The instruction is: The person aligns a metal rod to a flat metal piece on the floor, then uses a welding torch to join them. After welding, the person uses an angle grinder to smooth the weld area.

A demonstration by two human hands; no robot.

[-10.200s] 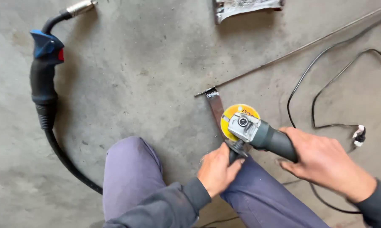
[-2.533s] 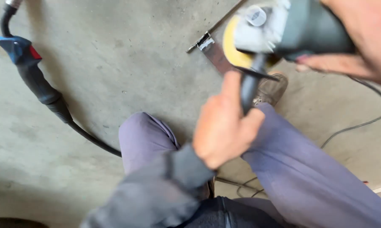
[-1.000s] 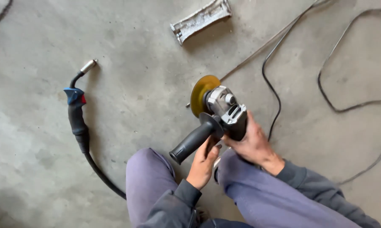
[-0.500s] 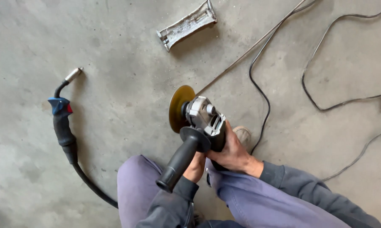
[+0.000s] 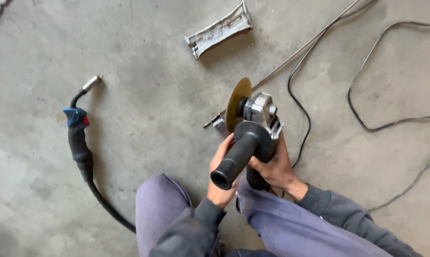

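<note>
Angle grinder point(image 5: 253, 128) at frame centre, above the knees: right hand point(image 5: 274, 166) clasped round its body, left hand point(image 5: 222, 173) closed beside the black side handle point(image 5: 238, 154) slanting lower left; yellow disc point(image 5: 237, 102) on edge, facing upper left over concrete floor point(image 5: 143, 119).

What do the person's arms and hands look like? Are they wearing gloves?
No gloves: the left hand and right hand are both bare. Both arms are covered down to the wrists by dark grey long sleeves, the left sleeve and the right sleeve, with soft, slightly wrinkled cloth and plain cuffs. No watch or rings show.
</note>
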